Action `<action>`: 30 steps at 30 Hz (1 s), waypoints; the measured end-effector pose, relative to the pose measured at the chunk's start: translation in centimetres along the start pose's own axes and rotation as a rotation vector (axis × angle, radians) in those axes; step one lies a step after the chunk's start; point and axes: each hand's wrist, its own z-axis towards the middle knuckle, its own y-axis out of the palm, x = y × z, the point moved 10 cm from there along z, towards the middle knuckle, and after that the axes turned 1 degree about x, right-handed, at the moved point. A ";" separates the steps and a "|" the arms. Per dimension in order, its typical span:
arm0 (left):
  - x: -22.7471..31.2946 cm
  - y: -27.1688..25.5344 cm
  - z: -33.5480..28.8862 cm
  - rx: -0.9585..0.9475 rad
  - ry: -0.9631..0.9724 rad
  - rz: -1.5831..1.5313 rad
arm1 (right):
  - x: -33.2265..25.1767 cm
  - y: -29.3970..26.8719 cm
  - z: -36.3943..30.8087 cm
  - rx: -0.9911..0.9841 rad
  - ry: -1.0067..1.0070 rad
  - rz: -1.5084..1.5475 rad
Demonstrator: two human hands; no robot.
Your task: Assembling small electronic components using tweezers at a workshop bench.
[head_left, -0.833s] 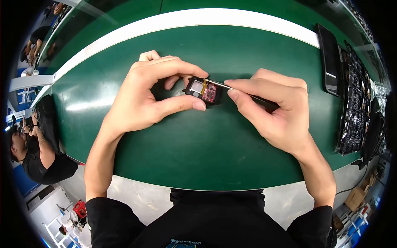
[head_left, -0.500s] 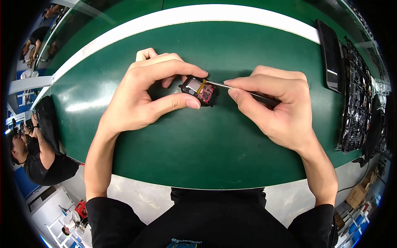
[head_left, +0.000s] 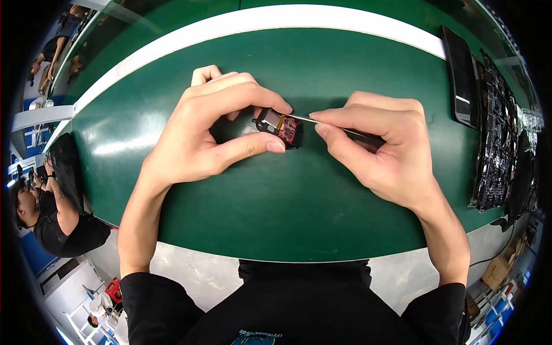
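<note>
Between the thumb and index finger of my left hand (head_left: 201, 135) is a small black electronic device (head_left: 291, 131) with its casing open. A red circuit board, a silvery rectangular part and a strip of yellow tape show inside it. My right hand (head_left: 385, 144) is closed in a pinch on a slim pointed tool (head_left: 305, 119) with a thin metal shaft and a dark handle; whether it is a pair of tweezers I cannot tell. Its tip meets the device near the yellow tape, close to my left index fingertip.
Both hands work over a green tabletop (head_left: 276, 213) with a white strip (head_left: 287, 17) along its far side. At the right lie a black phone-like slab (head_left: 459, 80) and several black items in clear plastic (head_left: 497, 138). A co-worker (head_left: 60, 215) sits at the left.
The device and my left fingers have shifted slightly right and toward me, and the device has tilted a little. The tool tip stays at the yellow tape.
</note>
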 end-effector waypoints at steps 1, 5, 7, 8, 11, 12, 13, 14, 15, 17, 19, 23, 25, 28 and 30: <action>0.0 0.0 0.0 0.002 0.009 -0.008 | -0.2 0.0 0.0 0.000 -0.001 0.000; 0.2 0.1 0.1 0.006 0.019 -0.008 | -0.5 -0.3 0.0 0.018 -0.012 -0.038; 0.2 0.1 0.1 0.007 0.015 -0.014 | -0.4 -0.3 -0.1 0.025 -0.024 -0.037; 0.1 0.1 0.1 0.009 0.007 -0.022 | -0.4 -0.3 -0.1 0.025 -0.034 -0.033; 0.1 0.0 0.1 0.005 -0.001 -0.028 | -0.7 -0.4 0.0 0.023 -0.040 -0.033; 0.2 0.0 0.1 0.006 -0.002 -0.027 | -0.7 -0.4 0.0 0.023 -0.035 -0.039; 0.1 0.0 0.2 0.004 -0.009 -0.031 | -0.7 -0.4 0.0 0.023 -0.036 -0.039; 0.0 0.1 0.2 0.002 -0.015 -0.036 | -0.5 -0.4 -0.1 0.025 -0.039 -0.043; 0.0 0.1 0.2 0.002 -0.015 -0.034 | -0.5 -0.5 -0.1 0.028 -0.042 -0.046; 0.1 0.1 0.2 0.006 -0.015 -0.031 | -0.5 -0.3 -0.1 0.017 -0.049 -0.038; 0.0 0.1 0.1 0.002 -0.020 -0.028 | -0.5 -0.2 -0.1 0.007 -0.058 -0.032; 0.0 0.1 0.2 -0.004 -0.023 -0.021 | -0.8 -0.5 -0.1 0.019 -0.063 -0.037; 0.1 0.1 0.2 -0.002 -0.023 -0.018 | -1.1 -0.8 -0.1 0.023 -0.065 -0.062; 0.0 0.5 0.2 0.025 -0.048 -0.047 | -0.8 -1.5 0.0 0.055 -0.019 -0.066; 0.1 0.2 0.0 0.015 -0.066 -0.032 | -0.1 -1.7 0.1 0.087 0.083 0.016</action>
